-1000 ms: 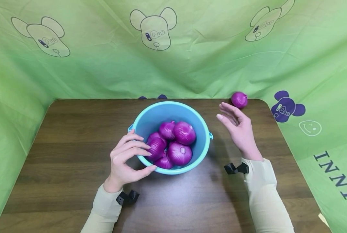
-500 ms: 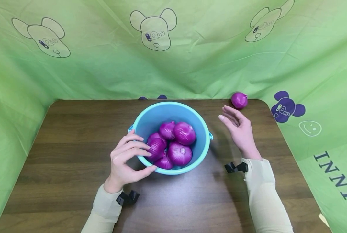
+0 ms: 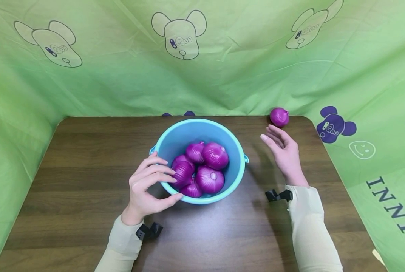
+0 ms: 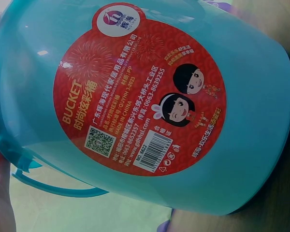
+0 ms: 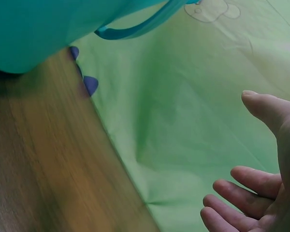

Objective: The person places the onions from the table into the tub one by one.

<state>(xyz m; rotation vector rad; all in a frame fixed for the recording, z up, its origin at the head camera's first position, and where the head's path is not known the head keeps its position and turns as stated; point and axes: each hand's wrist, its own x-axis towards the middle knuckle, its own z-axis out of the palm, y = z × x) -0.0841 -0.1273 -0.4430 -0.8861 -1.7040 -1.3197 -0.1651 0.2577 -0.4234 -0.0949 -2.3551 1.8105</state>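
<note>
A light blue plastic bucket [image 3: 202, 130] stands upright mid-table in the head view, with several purple-red onions [image 3: 211, 179] inside it. My left hand [image 3: 148, 187] grips the bucket's near left rim, fingers over the edge and thumb along the front. In the left wrist view a round red label [image 4: 140, 92] fills much of the bucket's side. To the right of the bucket, my right hand [image 3: 285, 153] is raised over the table, holding nothing, its fingers relaxed and thumb apart. Just beyond its fingertips one more onion [image 3: 279, 117] lies by the table's back right corner.
The dark wooden table [image 3: 76, 189] is walled at the back and sides by a green printed curtain [image 3: 121, 87]. The bucket's blue handle [image 5: 145, 29] hangs on its far side. Each wrist carries a small black mount [image 3: 279, 195].
My right hand has drifted slightly toward me and to the right, staying below the lone onion in the head view. The left hand, the bucket and the onions have not moved.
</note>
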